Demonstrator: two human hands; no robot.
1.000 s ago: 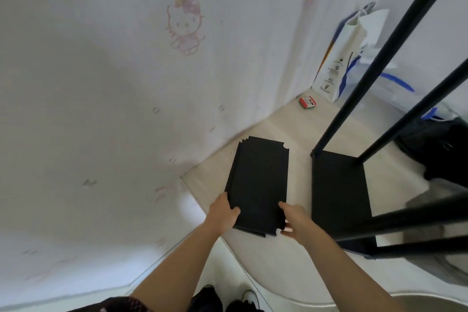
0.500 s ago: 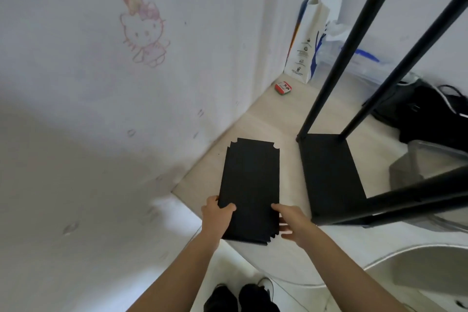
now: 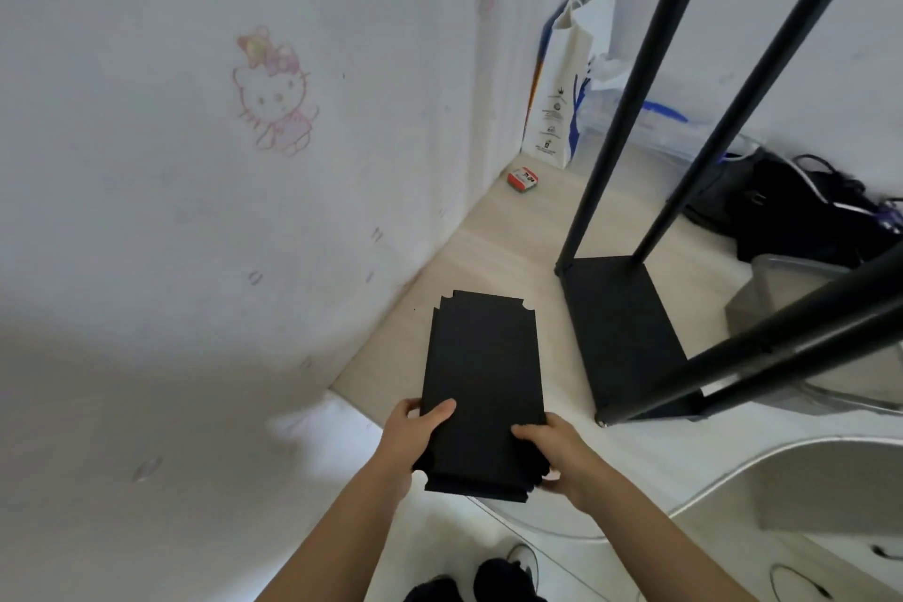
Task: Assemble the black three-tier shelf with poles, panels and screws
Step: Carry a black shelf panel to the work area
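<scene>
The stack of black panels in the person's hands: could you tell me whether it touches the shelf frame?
Apart. The head view shows pale floor between the panel stack and the shelf frame.

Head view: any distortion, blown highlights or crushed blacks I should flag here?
Head view: wide-angle bending bows the shelf poles; a blown-out bright patch sits on the wall beside the left hand; the black panels held by both hands read as one flat, detail-less mass.

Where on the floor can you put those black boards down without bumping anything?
Bare floor lies between the wall and the shelf frame, just beyond the black panels held by the left hand and right hand. Right of the frame is crowded: black bag, grey bin.
</scene>
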